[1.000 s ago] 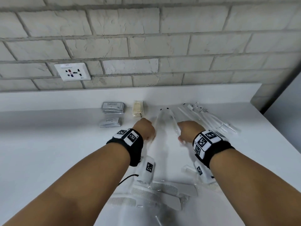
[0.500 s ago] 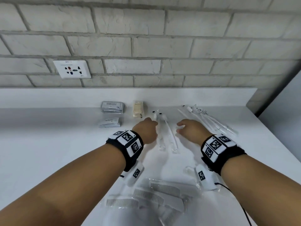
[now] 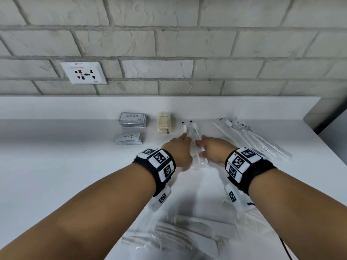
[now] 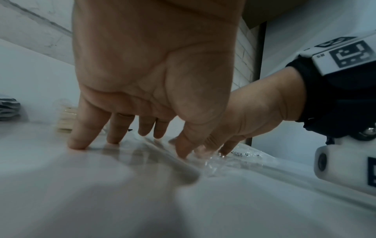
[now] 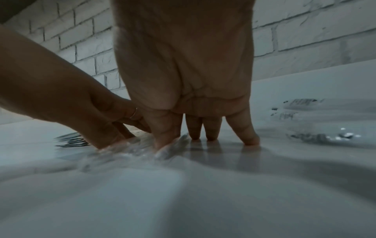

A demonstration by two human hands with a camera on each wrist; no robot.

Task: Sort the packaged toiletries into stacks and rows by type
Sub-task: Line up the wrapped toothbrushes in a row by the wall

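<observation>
Two toothbrushes in clear wrappers (image 3: 194, 139) lie side by side on the white counter (image 3: 56, 175), heads toward the wall. My left hand (image 3: 178, 149) rests on their left side with straight fingers (image 4: 79, 141) pressing the counter and wrapper (image 4: 168, 157). My right hand (image 3: 212, 147) flanks the right side, its fingertips (image 5: 250, 140) also down on the surface beside the crinkled plastic (image 5: 130, 153). Neither hand grips anything. Sorted at the back are shampoo sachets (image 3: 133, 119), toothpaste sachets (image 3: 128, 138), soap (image 3: 164, 122) and more wrapped toothbrushes (image 3: 249, 136).
Several wrapped white combs (image 3: 187, 233) lie loose at the counter's near edge under my forearms. A brick wall with a power socket (image 3: 84, 72) backs the counter. The counter ends at the right, beside a dark gap (image 3: 323, 117).
Both hands carried the two wrapped toothbrushes toward the wall, set them down and uncurled; the fingers now lie straight along either side of the pair.
</observation>
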